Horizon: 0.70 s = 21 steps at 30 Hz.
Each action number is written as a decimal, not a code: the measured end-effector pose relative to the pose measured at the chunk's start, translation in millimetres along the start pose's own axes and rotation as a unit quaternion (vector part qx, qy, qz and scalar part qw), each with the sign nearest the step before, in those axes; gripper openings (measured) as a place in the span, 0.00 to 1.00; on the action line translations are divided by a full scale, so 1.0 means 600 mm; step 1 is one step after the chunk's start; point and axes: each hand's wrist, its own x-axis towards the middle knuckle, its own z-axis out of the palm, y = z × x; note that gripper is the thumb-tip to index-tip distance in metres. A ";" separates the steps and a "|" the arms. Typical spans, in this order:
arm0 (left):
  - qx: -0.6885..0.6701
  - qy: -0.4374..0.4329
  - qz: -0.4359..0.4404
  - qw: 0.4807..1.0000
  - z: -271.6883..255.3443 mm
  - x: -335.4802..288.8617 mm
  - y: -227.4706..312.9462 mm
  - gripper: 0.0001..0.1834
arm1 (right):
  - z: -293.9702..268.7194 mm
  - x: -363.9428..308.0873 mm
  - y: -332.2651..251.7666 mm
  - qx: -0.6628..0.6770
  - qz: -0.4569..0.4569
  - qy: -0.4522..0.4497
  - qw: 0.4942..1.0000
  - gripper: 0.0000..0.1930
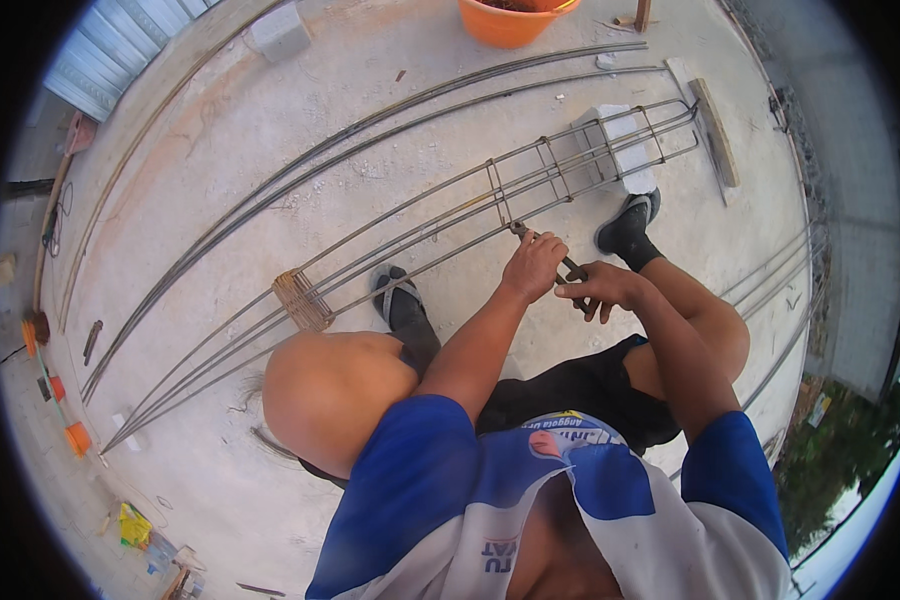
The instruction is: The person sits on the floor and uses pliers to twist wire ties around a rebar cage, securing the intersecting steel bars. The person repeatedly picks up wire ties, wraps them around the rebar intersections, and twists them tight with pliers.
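Note:
A long-handled pair of pincers (573, 268) is held in both of my hands, its jaws on the near bar of a rebar cage (440, 240) where a square stirrup (498, 192) meets it. My left hand (536, 264) is closed round the pincers close to the jaws. Farther down the handles, my right hand (608, 288) grips with its fingers curled. Several stirrups stand spaced along the right part of the cage. A tight bundle of stirrups (303, 300) hangs around the long bars farther left. Any tie wire at the jaws is too small to make out.
A pale block (618, 150) props the cage's right end, beside my right foot (628, 228). Long loose bars (300, 170) lie beyond the cage. An orange basin (515, 25) stands at the far side, a wooden piece (715, 132) at the right, another block (280, 33) far left.

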 end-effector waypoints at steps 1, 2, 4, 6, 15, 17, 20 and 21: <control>-0.017 -0.095 -0.019 0.995 -0.004 0.012 -0.004 0.23 | 0.003 0.003 -0.008 -0.101 -0.032 0.076 0.991 0.28; -0.016 -0.153 -0.037 0.987 -0.010 0.021 -0.004 0.24 | 0.019 0.002 -0.010 -0.145 -0.075 0.190 0.968 0.24; -0.002 -0.165 -0.037 0.986 -0.031 0.037 -0.004 0.26 | 0.024 0.016 -0.022 -0.301 -0.103 0.234 0.919 0.21; -0.056 -0.148 -0.087 0.984 -0.064 0.042 -0.006 0.27 | 0.009 0.025 -0.023 -0.141 0.016 0.088 0.986 0.16; -0.120 0.056 -0.418 0.899 -0.181 0.107 -0.180 0.26 | -0.048 0.041 0.023 0.052 -0.171 0.170 0.969 0.30; -0.040 0.059 -0.415 0.907 -0.159 0.112 -0.195 0.25 | -0.045 0.088 0.011 -0.118 -0.194 0.328 0.917 0.31; -0.002 0.071 -0.392 0.917 -0.132 0.122 -0.209 0.23 | -0.041 0.158 -0.003 -0.171 -0.201 0.470 0.842 0.34; -0.011 0.074 -0.379 0.922 -0.127 0.126 -0.213 0.21 | -0.040 0.177 -0.006 -0.174 -0.198 0.501 0.824 0.35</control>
